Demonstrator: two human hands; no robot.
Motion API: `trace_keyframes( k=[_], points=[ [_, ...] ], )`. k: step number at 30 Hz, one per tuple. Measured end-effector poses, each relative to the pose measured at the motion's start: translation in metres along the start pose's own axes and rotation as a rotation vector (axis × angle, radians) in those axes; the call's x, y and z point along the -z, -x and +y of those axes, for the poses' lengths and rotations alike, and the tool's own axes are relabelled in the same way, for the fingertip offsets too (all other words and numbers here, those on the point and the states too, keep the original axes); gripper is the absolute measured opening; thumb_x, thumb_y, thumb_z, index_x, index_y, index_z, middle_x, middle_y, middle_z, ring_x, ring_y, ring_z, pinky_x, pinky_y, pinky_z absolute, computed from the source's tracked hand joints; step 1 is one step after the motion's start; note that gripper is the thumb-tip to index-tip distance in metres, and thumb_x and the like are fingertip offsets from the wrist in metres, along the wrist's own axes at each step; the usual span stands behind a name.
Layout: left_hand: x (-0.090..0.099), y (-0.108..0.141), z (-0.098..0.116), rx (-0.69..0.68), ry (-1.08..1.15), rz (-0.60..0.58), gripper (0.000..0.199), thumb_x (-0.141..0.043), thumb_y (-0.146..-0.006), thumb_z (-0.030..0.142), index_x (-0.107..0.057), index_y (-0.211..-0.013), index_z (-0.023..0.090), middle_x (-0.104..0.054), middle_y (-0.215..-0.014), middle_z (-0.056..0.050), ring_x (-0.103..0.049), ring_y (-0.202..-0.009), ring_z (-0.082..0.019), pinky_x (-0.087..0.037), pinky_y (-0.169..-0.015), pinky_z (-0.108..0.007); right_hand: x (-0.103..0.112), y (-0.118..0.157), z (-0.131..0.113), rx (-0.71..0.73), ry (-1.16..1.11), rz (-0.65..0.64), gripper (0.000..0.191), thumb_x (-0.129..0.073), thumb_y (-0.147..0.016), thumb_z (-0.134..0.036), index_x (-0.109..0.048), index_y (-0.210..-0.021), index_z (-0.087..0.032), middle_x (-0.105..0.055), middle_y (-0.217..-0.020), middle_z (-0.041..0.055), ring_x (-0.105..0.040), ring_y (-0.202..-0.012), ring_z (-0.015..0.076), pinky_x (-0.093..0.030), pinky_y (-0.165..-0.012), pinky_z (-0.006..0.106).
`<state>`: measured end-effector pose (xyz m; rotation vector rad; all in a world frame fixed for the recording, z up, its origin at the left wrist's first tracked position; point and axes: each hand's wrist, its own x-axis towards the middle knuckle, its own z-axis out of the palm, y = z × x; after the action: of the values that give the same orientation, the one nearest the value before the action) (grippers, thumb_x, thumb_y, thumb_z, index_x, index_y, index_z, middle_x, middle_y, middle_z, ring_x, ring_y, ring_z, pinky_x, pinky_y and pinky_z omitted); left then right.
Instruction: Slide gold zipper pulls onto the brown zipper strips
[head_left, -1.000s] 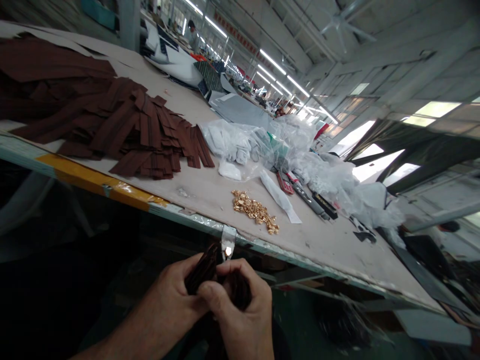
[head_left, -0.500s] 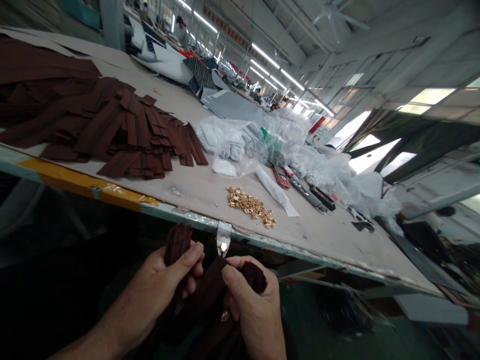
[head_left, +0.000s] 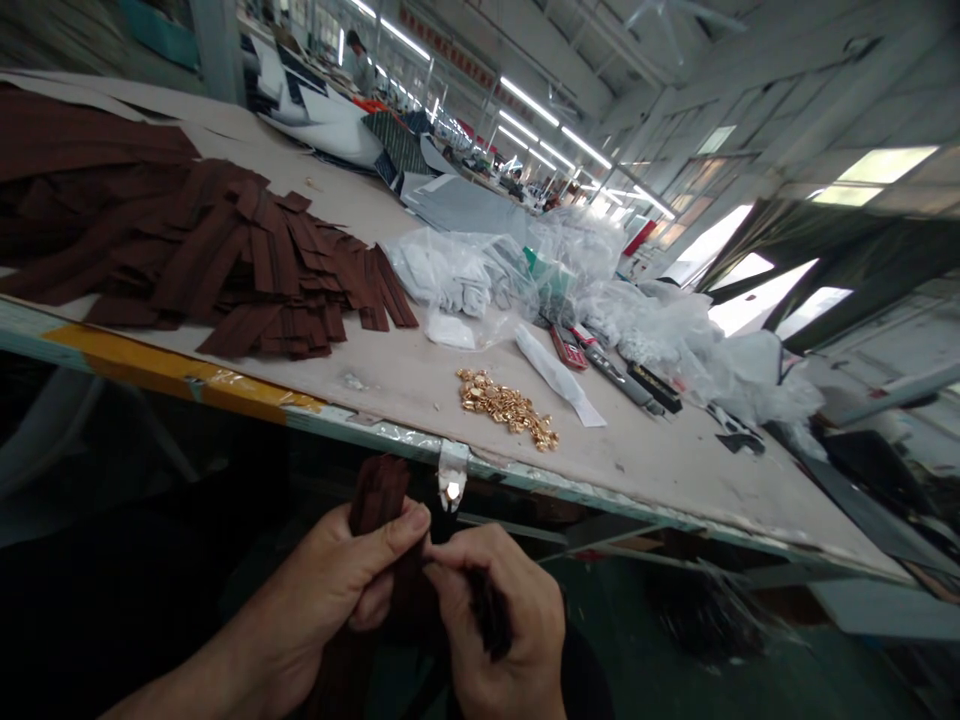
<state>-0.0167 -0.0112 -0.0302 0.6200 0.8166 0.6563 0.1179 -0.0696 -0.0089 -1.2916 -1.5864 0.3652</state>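
Observation:
Below the table's front edge, my left hand (head_left: 360, 565) is closed round a stack of brown zipper strips (head_left: 381, 490), whose ends stand up above the thumb. Close beside it, my right hand (head_left: 499, 610) is closed on more brown zipper strip (head_left: 489, 615), bunched dark in the palm. Thumb and forefinger tips of both hands nearly meet; what lies between them is too small to tell. Just above the fingertips, a small metal holder (head_left: 452, 490) with a shiny piece on it is fixed to the table edge. Gold zipper sliders (head_left: 506, 405) lie in a pile on the table.
A large heap of brown zipper strips (head_left: 217, 240) covers the table's left part. Behind the sliders are clear plastic bags (head_left: 472, 275), a white paper strip (head_left: 559, 375), a grey-handled tool (head_left: 619, 375) and a black box (head_left: 652, 387). Scissors (head_left: 735, 430) lie farther right.
My right hand has moved left and turned, bringing its fingertips to my left hand's. The left hand has shifted slightly right and down. The gold piece under my right fingers no longer shows.

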Motion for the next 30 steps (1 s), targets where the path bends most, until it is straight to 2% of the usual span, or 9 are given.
trace_keyframes(
  k=[2, 4, 7, 11, 14, 19, 23, 30],
  points=[
    [0.000, 0.000, -0.001, 0.018, 0.028, -0.016, 0.035, -0.080, -0.065, 0.044, -0.058, -0.066, 0.017, -0.038, -0.046, 0.009, -0.023, -0.041, -0.003, -0.018, -0.039, -0.016, -0.004, 0.001, 0.000, -0.234, -0.122, 0.085, 0.006, -0.063, -0.083, -0.019, -0.067, -0.086, -0.021, -0.063, -0.068, 0.0001, -0.055, -0.054, 0.0123, -0.043, -0.049, 0.023],
    [0.000, 0.001, -0.002, 0.019, 0.051, -0.014, 0.032, -0.082, -0.065, 0.041, -0.061, -0.070, 0.017, -0.041, -0.048, 0.009, -0.026, -0.041, -0.003, -0.019, -0.039, -0.016, -0.007, 0.001, 0.000, -0.462, -0.285, 0.128, 0.013, -0.070, -0.079, -0.031, -0.067, -0.085, -0.020, -0.059, -0.063, -0.0021, -0.048, -0.047, 0.0099, -0.040, -0.042, 0.021],
    [0.002, 0.002, -0.003, 0.022, 0.083, -0.028, 0.030, -0.079, -0.068, 0.041, -0.061, -0.067, 0.017, -0.037, -0.043, 0.009, -0.025, -0.040, -0.004, -0.020, -0.040, -0.016, -0.010, -0.001, 0.001, -0.618, -0.474, 0.082, 0.025, -0.077, -0.071, -0.039, -0.063, -0.075, -0.018, -0.051, -0.051, -0.0062, -0.037, -0.039, 0.0059, -0.034, -0.036, 0.017],
    [0.002, 0.000, 0.004, -0.001, 0.065, -0.083, 0.029, -0.072, -0.076, 0.044, -0.063, -0.066, 0.017, -0.038, -0.038, 0.008, -0.027, -0.039, -0.005, -0.026, -0.042, -0.017, -0.009, -0.005, 0.004, -0.714, -0.692, 0.027, 0.030, -0.067, -0.078, -0.046, -0.062, -0.073, -0.016, -0.038, -0.038, -0.0099, -0.026, -0.032, 0.0033, -0.029, -0.034, 0.015],
    [0.000, -0.003, 0.012, -0.032, -0.008, -0.086, 0.028, -0.072, -0.074, 0.041, -0.064, -0.066, 0.017, -0.040, -0.039, 0.008, -0.027, -0.039, -0.004, -0.021, -0.040, -0.016, -0.009, -0.007, 0.007, -0.778, -0.826, 0.006, 0.031, -0.061, -0.081, -0.045, -0.061, -0.070, -0.016, -0.035, -0.037, -0.0104, -0.024, -0.031, 0.0030, -0.030, -0.034, 0.015],
    [-0.006, -0.006, 0.018, -0.048, -0.076, -0.003, 0.033, -0.077, -0.065, 0.041, -0.058, -0.053, 0.015, -0.043, -0.041, 0.007, -0.026, -0.037, -0.003, -0.018, -0.038, -0.015, -0.012, -0.013, 0.010, -0.787, -0.926, 0.068, 0.028, -0.066, -0.074, -0.035, -0.049, -0.061, -0.017, -0.048, -0.051, -0.0071, -0.020, -0.033, 0.0002, -0.018, -0.031, 0.013],
    [-0.010, -0.006, 0.019, -0.022, -0.084, 0.022, 0.033, -0.078, -0.061, 0.039, -0.058, -0.051, 0.015, -0.045, -0.043, 0.006, -0.028, -0.037, -0.003, -0.020, -0.038, -0.015, -0.013, -0.016, 0.010, -0.789, -0.959, 0.059, 0.025, -0.066, -0.072, -0.030, -0.048, -0.061, -0.017, -0.054, -0.054, -0.0049, -0.023, -0.034, 0.0002, -0.019, -0.032, 0.012],
    [-0.010, -0.009, 0.019, -0.026, -0.084, 0.002, 0.031, -0.076, -0.065, 0.038, -0.060, -0.053, 0.015, -0.050, -0.046, 0.005, -0.028, -0.038, -0.002, -0.021, -0.039, -0.016, -0.014, -0.022, 0.012, -0.788, -0.984, 0.029, 0.022, -0.063, -0.074, -0.026, -0.051, -0.059, -0.014, -0.059, -0.057, 0.0004, -0.029, -0.035, 0.0005, -0.019, -0.032, 0.012]
  ],
)
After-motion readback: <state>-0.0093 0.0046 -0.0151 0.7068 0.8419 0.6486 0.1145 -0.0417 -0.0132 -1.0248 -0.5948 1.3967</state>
